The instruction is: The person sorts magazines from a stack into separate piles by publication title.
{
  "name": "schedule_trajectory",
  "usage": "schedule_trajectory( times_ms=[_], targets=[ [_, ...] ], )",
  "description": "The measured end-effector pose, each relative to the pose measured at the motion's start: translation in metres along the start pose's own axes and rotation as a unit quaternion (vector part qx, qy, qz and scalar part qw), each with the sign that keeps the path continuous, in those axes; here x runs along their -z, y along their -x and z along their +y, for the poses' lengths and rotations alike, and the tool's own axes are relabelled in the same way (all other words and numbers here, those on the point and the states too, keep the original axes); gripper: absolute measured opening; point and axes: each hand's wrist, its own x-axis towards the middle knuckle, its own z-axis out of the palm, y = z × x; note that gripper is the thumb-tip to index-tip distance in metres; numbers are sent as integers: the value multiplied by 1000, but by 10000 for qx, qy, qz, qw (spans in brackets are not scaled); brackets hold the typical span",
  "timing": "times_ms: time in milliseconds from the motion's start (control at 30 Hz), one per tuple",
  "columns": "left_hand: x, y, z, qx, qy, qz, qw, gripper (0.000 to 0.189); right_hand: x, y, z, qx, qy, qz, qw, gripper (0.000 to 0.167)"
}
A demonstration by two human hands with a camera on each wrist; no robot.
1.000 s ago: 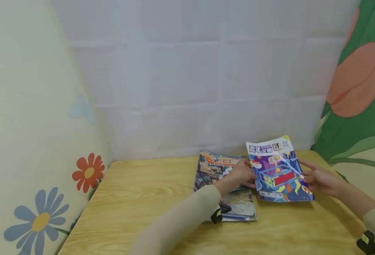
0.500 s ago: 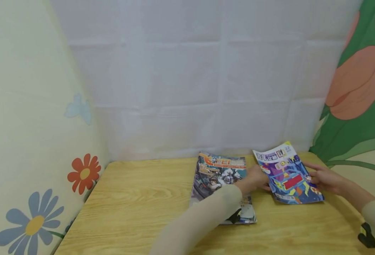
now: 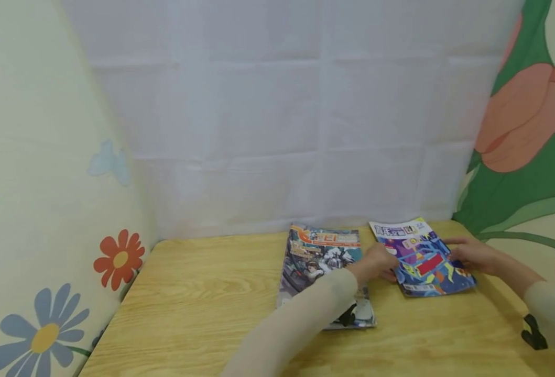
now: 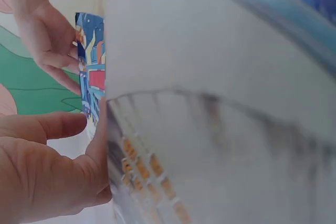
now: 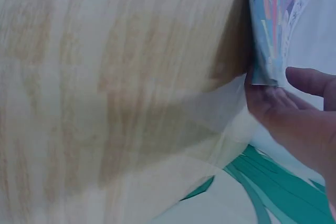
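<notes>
A magazine with a purple and blue cover (image 3: 428, 262) lies low over the right part of the table, between my two hands. At its left edge my left hand (image 3: 378, 260) holds it, thumb on the cover side in the left wrist view. My right hand (image 3: 477, 256) grips the opposite edge; in the right wrist view its fingers (image 5: 268, 100) reach under the magazine's border, with the thumb above. Just left of it rests a stack of magazines, the top one dark with an orange title (image 3: 324, 254). My left forearm covers part of that stack.
The wooden table (image 3: 202, 298) ends at a white cloth backdrop (image 3: 249, 131) behind the magazines. Painted walls stand on both sides, with flowers (image 3: 119, 259) on the left and a large tulip (image 3: 524, 118) on the right.
The purple and blue magazine has come down from a raised, tilted pose to nearly flat, slightly right of the stack. My left hand moved right with it, uncovering more of the stack's top cover.
</notes>
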Motion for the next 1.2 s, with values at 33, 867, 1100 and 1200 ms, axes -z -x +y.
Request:
schedule_trajectory(
  times_ms=[33, 867, 1100, 1200],
  targets=[
    [2, 0, 1, 27, -62, 3, 10000, 16, 0, -2, -3, -48, 150, 67, 9999, 72],
    [94, 48, 6, -1459, -1159, -711, 9799, 56, -89, 20, -79, 1321, 980, 209, 9862, 49],
    [136, 74, 1, -1857, -1355, -484, 9720, 55, -129, 17, -97, 1706, 940, 251, 9805, 45],
    [149, 81, -6, -1927, -1325, -456, 9712, 53, -141, 18, -99, 1783, 979, 443, 9781, 43]
  ],
)
